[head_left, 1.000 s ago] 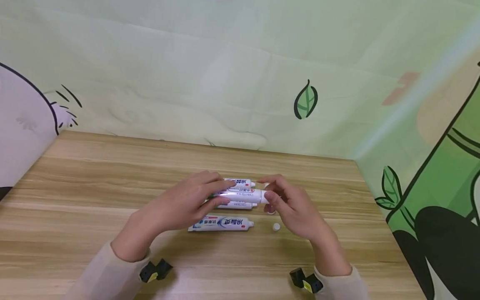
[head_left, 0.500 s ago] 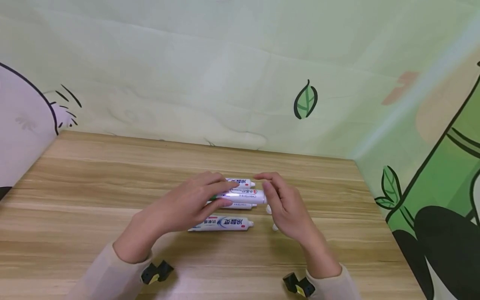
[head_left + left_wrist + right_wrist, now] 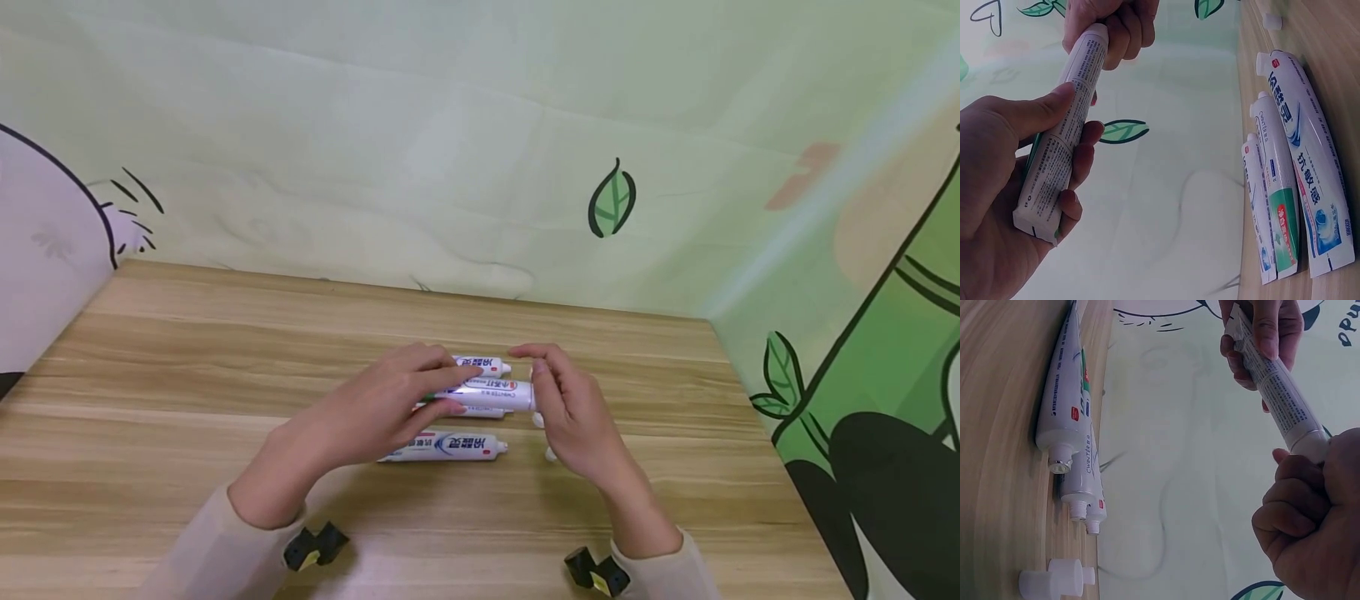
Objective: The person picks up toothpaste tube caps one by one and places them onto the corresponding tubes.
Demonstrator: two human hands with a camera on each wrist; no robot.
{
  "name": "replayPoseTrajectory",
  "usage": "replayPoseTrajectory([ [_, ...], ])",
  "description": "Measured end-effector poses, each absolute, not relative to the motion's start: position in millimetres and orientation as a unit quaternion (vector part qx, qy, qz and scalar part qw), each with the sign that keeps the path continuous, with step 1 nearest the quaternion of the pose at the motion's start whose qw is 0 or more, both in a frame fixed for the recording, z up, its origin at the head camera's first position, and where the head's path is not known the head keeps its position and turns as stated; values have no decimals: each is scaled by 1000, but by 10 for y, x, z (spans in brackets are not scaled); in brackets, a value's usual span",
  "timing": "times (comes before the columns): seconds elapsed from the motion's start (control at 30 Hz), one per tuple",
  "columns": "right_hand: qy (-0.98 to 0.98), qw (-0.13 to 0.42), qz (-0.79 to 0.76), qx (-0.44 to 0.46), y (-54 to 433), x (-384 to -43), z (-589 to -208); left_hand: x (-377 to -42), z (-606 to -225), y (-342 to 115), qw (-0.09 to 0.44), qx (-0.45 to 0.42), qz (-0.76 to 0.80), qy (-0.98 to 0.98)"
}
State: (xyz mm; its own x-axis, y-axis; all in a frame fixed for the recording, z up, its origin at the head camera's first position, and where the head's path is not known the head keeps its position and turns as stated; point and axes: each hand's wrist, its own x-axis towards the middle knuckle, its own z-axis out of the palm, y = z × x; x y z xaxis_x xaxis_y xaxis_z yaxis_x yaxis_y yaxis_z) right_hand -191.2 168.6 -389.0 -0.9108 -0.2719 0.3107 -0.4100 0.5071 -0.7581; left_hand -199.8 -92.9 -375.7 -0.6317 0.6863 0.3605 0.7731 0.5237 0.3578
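Above the table, my left hand point(image 3: 352, 408) grips a white toothpaste tube point(image 3: 491, 395) with thumb on one side and fingers on the other. The tube's flat end points back into the palm in the left wrist view. At its other end, my right hand point(image 3: 581, 421) holds the white cap point(image 3: 1310, 446) with curled fingers and thumb. Below, three toothpaste tubes lie side by side with bare nozzles: a large near one point(image 3: 1305, 162), a green-and-white middle one point(image 3: 1275, 181) and a small far one point(image 3: 1255, 206). The left hand partly covers them in the head view.
Three loose white caps stand beyond the nozzles, a near cap point(image 3: 1038, 585), a middle cap point(image 3: 1066, 577) and a small far cap point(image 3: 1089, 575). The wooden table point(image 3: 225, 350) ends at a printed backdrop point(image 3: 360, 167) behind and on both sides.
My right hand has shifted slightly left and turned at the tube's end, now hiding the cap in the head view. The left hand and held tube have barely moved.
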Motion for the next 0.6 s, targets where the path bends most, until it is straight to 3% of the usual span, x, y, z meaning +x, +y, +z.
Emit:
replayPoseTrajectory([
  [0.37,-869,57,452,192,1698,-1924,-3873,-1999,-3763,-918,92,-417,-246,-870],
  [0.6,-865,-3,470,177,1758,-1923,-3821,-2012,-3765,-913,74,-411,-253,-872],
])
